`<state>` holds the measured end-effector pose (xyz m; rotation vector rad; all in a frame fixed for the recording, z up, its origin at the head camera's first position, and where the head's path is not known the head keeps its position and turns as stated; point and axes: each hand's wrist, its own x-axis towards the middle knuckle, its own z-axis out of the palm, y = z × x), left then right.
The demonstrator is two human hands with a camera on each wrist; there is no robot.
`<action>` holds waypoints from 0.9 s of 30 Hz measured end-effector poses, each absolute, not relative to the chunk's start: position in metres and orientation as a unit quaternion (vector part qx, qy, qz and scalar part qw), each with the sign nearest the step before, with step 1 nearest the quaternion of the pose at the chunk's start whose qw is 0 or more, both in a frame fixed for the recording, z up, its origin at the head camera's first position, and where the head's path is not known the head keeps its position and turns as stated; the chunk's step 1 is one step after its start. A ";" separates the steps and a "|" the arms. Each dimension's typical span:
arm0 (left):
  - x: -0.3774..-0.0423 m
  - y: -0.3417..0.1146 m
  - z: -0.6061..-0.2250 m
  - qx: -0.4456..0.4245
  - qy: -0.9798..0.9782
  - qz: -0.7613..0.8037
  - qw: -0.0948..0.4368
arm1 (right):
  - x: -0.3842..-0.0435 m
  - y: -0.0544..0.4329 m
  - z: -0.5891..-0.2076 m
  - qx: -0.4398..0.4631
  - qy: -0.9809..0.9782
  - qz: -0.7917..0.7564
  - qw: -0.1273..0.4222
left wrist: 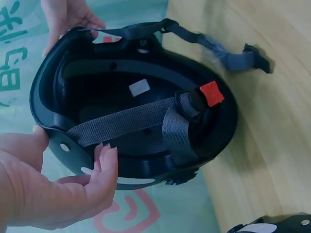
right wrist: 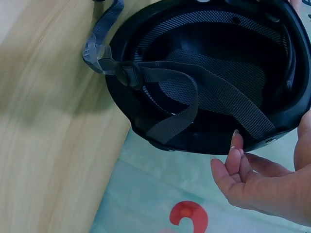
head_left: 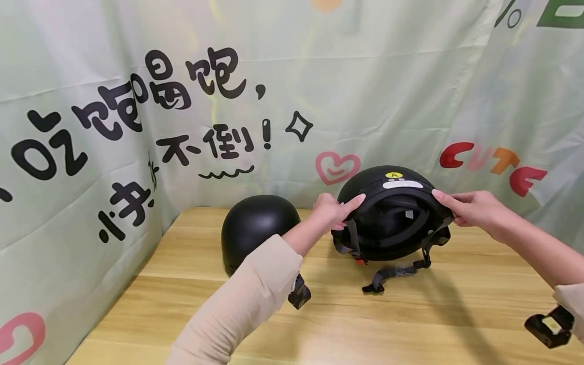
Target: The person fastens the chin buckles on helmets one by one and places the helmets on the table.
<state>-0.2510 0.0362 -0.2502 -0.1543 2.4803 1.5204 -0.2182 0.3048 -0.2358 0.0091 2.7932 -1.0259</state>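
Observation:
A black helmet (head_left: 393, 223) is tilted up over the far part of the table, its hollow inside toward me. My left hand (head_left: 332, 210) grips the rim at the left, and my right hand (head_left: 470, 207) holds it at the right. On its front edge are a yellow sticker (head_left: 394, 175) marked A and a white label (head_left: 403, 185). Grey straps (left wrist: 129, 116) lie across the inside in the left wrist view, with a red buckle piece (left wrist: 212, 93). One strap end (head_left: 394, 272) hangs toward the tabletop. Fingers of both hands reach just inside the rim.
A second black helmet (head_left: 257, 228) sits dome up on the wooden table (head_left: 191, 274), left of the held one and partly behind my left forearm. A printed cloth (head_left: 388, 101) hangs behind the table and along its left side.

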 end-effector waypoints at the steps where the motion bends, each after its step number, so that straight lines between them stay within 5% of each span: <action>1: -0.252 0.036 -0.250 -0.056 0.844 0.521 0.116 | -0.218 0.304 -0.234 0.003 0.935 -0.344 0.085; 11: -0.254 0.037 -0.254 -0.060 0.840 0.534 0.083 | -0.224 0.300 -0.229 0.020 0.935 -0.345 0.085; 27: -0.272 0.041 -0.259 -0.150 0.795 0.580 0.097 | -0.240 0.291 -0.249 0.026 0.929 -0.369 -0.023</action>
